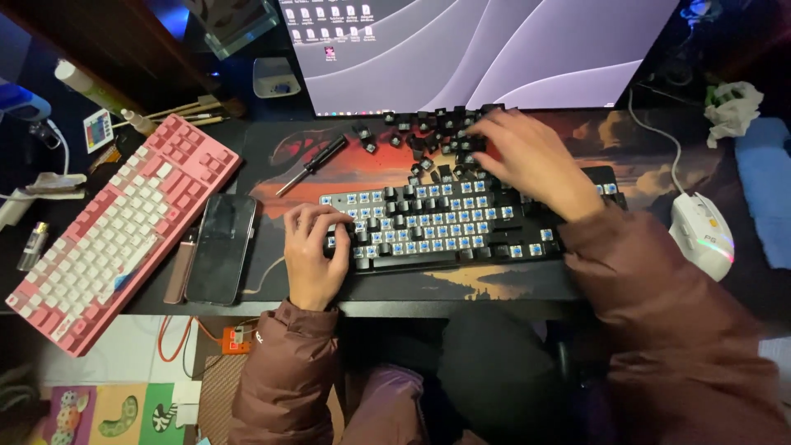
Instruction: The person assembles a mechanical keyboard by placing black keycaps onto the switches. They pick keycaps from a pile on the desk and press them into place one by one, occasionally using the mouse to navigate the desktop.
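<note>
So the black keyboard (461, 222) sat near the front edge of the table (148, 301), roughly centre, with most keycaps off and the blue switches showing. The left hand (313, 247) rested on its left end, fingers curled down over the keys there, not clearly pinching anything. The right hand (531, 161) was spread over the pile of loose black keycaps (428, 132) just behind the board; couldn't tell if its grip had one. A pink keyboard (124, 227) lay angled toward the left edge, a phone (221, 247) beside it, a screwdriver (311, 165) behind, and a white mouse (702, 233) sat off right.
</note>
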